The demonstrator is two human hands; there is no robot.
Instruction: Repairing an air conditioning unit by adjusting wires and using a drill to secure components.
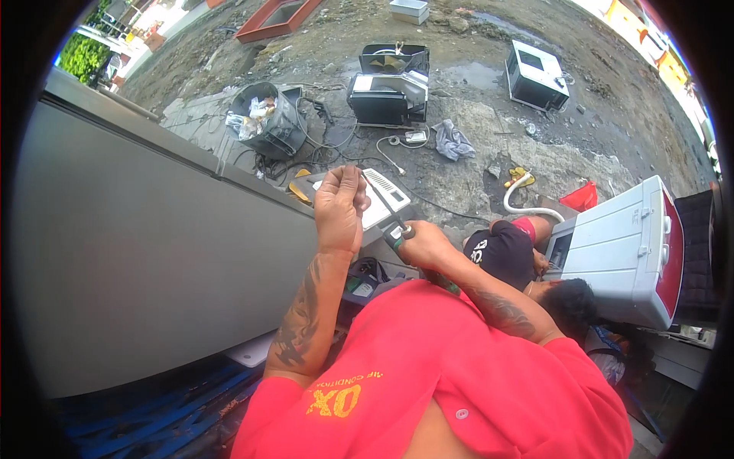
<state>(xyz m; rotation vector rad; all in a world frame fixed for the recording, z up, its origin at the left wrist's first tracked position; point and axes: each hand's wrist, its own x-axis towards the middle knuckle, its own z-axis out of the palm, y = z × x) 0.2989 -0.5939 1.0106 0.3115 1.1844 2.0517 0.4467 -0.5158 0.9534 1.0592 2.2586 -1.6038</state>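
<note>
My right hand (430, 245) is wrapped round a green and black tool (395, 232) with a long dark shaft; its exact kind is partly hidden by my fingers. The shaft slants up and left, close to my left hand (342, 206). Thumb and fingers of my left hand are pinched together near the shaft's far end, and what they hold, if anything, cannot be made out. Behind both hands lies a white slotted panel (386, 186). A cluttered bag or box with dark contents (367, 277) sits below my wrists.
A large grey metal cabinet (168, 252) stands at my left. On my right another person (505, 249) crouches beside a white and red washing machine (612, 245). Ahead are a rubbish bin (283, 138), black appliance housings (388, 99), cables, a grey cloth (453, 141) and a white-topped unit (537, 75).
</note>
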